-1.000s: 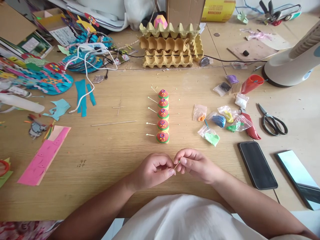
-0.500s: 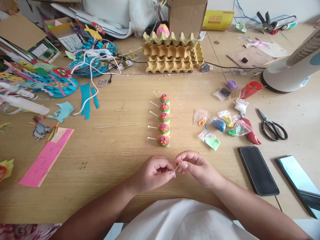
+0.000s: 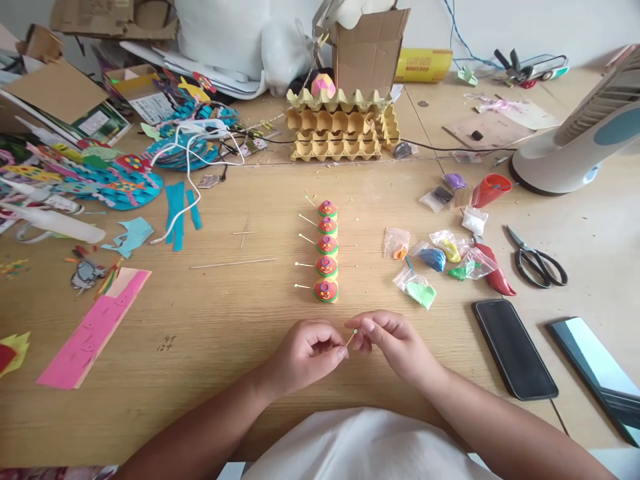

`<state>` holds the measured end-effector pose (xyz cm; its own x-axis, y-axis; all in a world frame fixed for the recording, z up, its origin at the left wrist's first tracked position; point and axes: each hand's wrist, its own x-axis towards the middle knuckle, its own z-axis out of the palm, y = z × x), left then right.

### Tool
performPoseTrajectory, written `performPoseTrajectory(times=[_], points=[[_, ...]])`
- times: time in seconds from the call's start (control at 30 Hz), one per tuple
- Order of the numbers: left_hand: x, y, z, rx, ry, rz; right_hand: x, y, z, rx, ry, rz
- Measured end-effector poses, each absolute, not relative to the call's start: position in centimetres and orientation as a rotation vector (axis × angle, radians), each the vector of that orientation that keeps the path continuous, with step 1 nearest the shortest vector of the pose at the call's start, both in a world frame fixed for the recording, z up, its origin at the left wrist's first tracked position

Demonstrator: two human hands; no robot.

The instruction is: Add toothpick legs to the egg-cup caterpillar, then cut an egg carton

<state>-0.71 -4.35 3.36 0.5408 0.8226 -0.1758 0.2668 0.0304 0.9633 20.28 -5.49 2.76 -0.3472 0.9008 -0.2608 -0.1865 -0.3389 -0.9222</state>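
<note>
Wooden toothpick (image 3: 351,337), mostly hidden btwn hands.

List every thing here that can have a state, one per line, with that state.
left hand: closed, pinching the small stick
right hand: closed, fingertips at the small stick's pale tip
small stick: held between both hands, tilted
decorated domes: five in a row, pins sticking out leftward
scissors: lying flat, blades shut
phone: screen dark, face up
clay bags: lying scattered
egg trays: stacked
</note>
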Motion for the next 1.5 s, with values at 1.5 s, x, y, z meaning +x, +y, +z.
performPoseTrajectory(times=[1.5], points=[[-0.8, -3.9, 3.1, 1.755, 0.987, 0.693, 19.2, -4.9, 1.8, -0.992, -1.076, 1.819]])
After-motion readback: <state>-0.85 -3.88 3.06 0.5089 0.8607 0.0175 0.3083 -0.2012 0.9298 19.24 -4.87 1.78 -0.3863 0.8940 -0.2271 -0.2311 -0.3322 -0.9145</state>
